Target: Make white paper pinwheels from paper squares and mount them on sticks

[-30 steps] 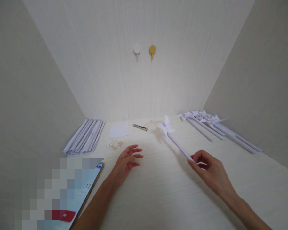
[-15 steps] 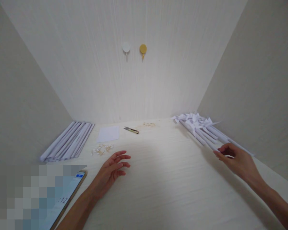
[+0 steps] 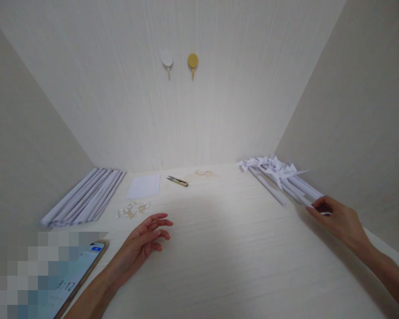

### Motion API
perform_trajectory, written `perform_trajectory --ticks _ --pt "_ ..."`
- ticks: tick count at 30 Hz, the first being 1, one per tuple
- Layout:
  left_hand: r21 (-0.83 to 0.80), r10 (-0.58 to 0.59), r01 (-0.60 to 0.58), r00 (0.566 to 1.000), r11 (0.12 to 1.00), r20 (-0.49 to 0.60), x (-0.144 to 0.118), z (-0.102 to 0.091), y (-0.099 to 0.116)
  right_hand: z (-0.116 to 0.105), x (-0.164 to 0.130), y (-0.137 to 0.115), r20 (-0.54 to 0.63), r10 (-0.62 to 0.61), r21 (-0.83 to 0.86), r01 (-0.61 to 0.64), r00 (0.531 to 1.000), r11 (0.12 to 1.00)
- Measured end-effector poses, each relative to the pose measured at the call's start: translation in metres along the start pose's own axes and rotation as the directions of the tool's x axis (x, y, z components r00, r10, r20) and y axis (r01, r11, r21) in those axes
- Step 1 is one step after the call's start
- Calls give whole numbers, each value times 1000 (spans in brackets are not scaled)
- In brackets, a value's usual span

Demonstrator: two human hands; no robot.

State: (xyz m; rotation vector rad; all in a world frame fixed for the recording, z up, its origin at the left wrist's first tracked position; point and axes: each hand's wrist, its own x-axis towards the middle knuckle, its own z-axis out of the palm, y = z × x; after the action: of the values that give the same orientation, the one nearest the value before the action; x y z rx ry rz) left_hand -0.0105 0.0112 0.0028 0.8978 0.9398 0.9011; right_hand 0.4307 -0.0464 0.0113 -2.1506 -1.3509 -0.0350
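Your right hand (image 3: pixel 342 221) pinches a pinwheel stick (image 3: pixel 304 199), aligning it in the pile beyond your fingers; your left hand (image 3: pixel 142 241) rests open on the desk (image 3: pixel 236 257).

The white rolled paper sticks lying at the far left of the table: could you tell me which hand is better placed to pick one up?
Probably the left hand: it lies open on the table, nearer the white rolled paper sticks. The right hand rests on the white paper pinwheels.
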Motion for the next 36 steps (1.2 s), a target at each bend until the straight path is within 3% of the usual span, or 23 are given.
perform_trajectory --ticks 23,36 --pt "-8 0 0 1000 1000 19 0 -1 -1 21 10 -9 -25 -85 -206 78 996 975" --pt "-10 -9 9 1000 1000 19 1 1 0 23 13 -7 -6 -75 -288 70 997 955"
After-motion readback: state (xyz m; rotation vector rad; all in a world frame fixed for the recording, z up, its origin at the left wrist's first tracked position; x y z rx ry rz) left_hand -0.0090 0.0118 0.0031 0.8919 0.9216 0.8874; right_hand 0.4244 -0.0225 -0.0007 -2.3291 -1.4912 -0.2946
